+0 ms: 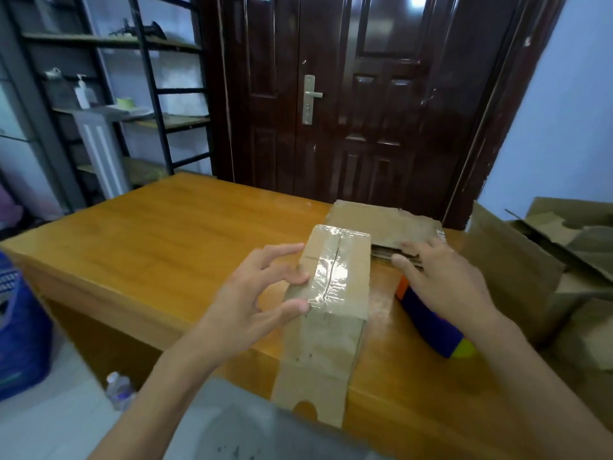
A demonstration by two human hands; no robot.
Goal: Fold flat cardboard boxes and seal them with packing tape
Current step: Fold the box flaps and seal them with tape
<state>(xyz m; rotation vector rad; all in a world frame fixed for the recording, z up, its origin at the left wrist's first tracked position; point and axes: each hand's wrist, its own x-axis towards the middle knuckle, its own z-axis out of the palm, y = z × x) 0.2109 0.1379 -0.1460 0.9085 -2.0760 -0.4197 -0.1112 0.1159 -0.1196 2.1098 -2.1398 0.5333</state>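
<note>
- Taped box (331,280) stands at the near-middle of the wooden counter (149,240); clear packing tape (331,270) runs along its top seam, w/ an untaped flap hanging over the counter's near edge.
- Step, as I read it: one end sealed, box being turned or checked.
- Left hand (252,303) at the box's left side: grip wide, fingers spread, thumb and fingertips just touching the box edge, nothing clasped.
- Right hand (441,280) right of the box: fingers straight, reaching onto the flat cardboard stack (381,224) behind the box; holds nothing.
- Blue-orange item (431,323) under the right wrist, poss. tape dispenser; can't tell.
- Next prob. needs flipping the box, closing the loose flap, taping.
- Room: dark door (348,94) beyond the box, metal shelving (132,94) far left, open carton (547,260) to its right.
</note>
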